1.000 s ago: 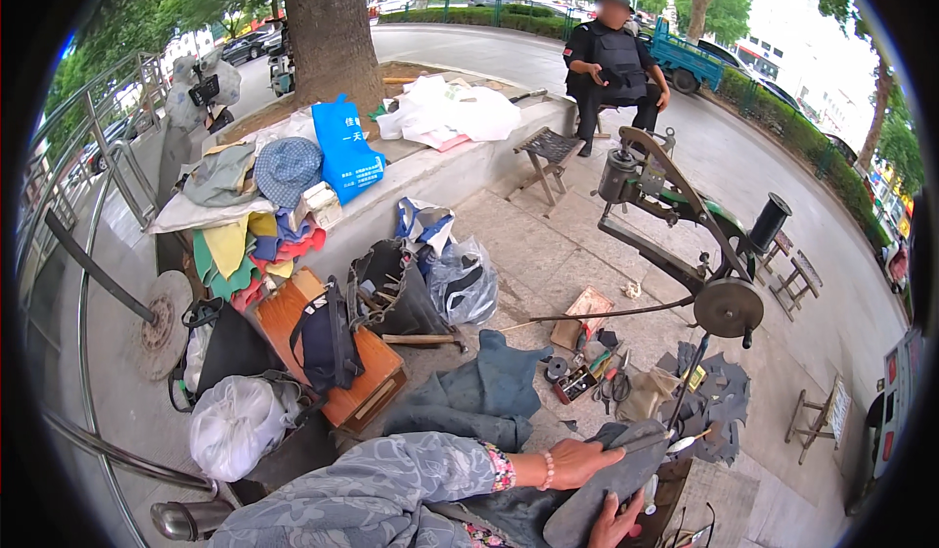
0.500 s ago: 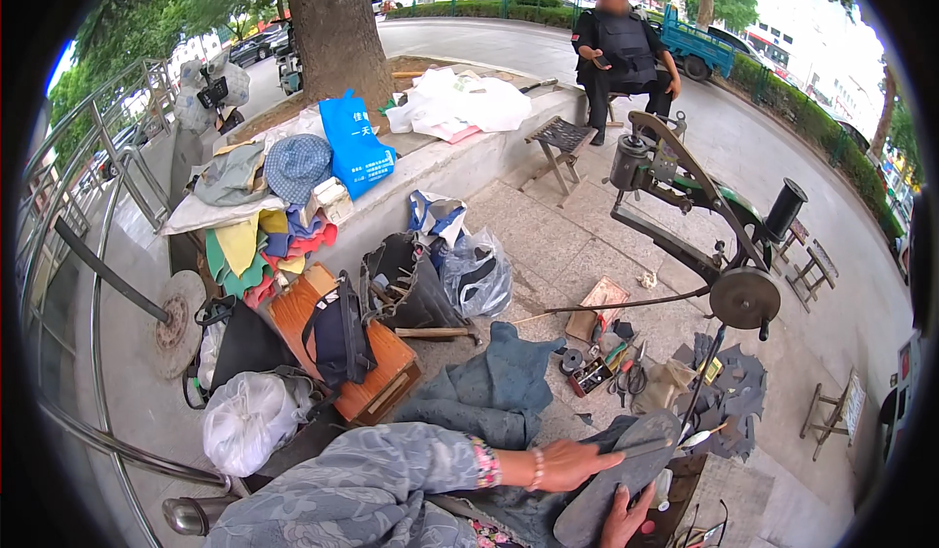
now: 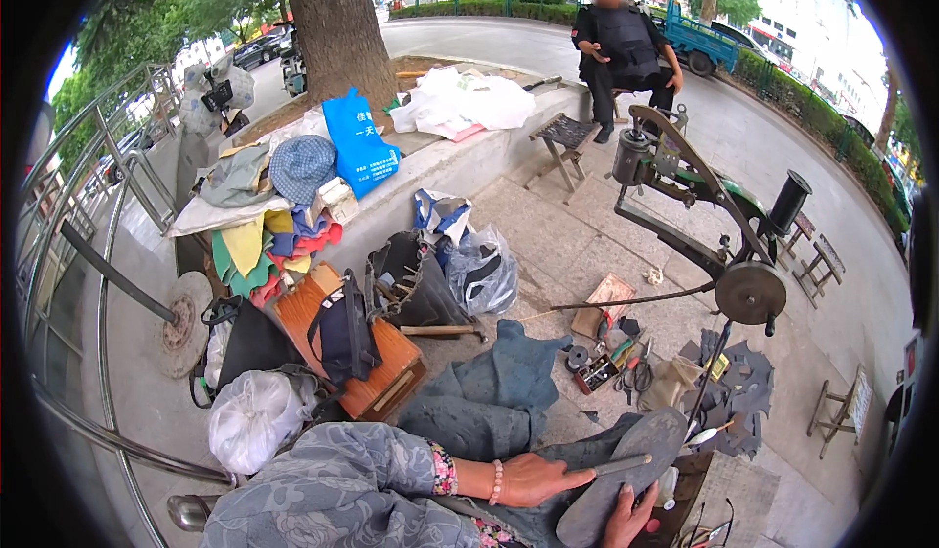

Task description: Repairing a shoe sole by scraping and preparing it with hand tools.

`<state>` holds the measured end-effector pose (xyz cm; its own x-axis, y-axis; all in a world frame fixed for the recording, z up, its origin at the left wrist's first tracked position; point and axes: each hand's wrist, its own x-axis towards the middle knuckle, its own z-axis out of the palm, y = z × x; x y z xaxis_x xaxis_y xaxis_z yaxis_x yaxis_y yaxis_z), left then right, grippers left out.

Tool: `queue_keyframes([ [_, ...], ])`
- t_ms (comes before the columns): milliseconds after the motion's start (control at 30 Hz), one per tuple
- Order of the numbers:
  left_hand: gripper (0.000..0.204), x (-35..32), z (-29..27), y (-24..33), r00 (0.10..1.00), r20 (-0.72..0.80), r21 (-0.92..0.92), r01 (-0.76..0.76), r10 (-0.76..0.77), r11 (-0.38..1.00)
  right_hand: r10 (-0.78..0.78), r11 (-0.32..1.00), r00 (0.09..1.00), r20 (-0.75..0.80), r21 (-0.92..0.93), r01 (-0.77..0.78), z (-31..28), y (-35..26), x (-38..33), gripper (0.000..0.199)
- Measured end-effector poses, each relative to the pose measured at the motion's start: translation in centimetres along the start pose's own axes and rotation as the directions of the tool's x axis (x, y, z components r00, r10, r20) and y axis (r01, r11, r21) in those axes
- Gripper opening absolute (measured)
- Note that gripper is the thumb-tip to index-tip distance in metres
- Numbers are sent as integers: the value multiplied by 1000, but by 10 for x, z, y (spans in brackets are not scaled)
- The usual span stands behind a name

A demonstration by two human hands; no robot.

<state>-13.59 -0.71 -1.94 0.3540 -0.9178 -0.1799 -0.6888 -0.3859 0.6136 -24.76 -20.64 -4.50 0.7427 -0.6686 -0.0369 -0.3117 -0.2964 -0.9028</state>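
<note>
My left hand, with a beaded bracelet at the wrist, reaches in from the left, its fingers closed on a slim grey bar-shaped tool. The tool lies across the face of a dark grey shoe sole; its exact kind is too small to tell. At the lower edge my right hand grips the sole's near right side, thumb on top. Part of that hand is hidden by the sole. Dark blue-grey cloth spreads under and beyond my arms.
A hand-cranked sewing machine stands ahead on the right. Near it are scissors, a small toolbox and dark scraps. Left are a wooden box and a white bag. A person sits beyond a folding stool.
My left hand has drawn back leftward and a little toward me, pulling the tool across the sole. My right hand keeps its grip; the whole view has shifted slightly.
</note>
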Motion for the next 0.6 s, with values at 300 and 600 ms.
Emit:
queue_keyframes([
  [300,63,84,-9,-10,977,-207,141,-13,43,990,43,998,999,-7,39,-42,3,1,-1,59],
  [600,63,37,9,-7,987,-159,110,-3,21,994,31,998,999,-8,52,-31,1,4,-1,59],
])
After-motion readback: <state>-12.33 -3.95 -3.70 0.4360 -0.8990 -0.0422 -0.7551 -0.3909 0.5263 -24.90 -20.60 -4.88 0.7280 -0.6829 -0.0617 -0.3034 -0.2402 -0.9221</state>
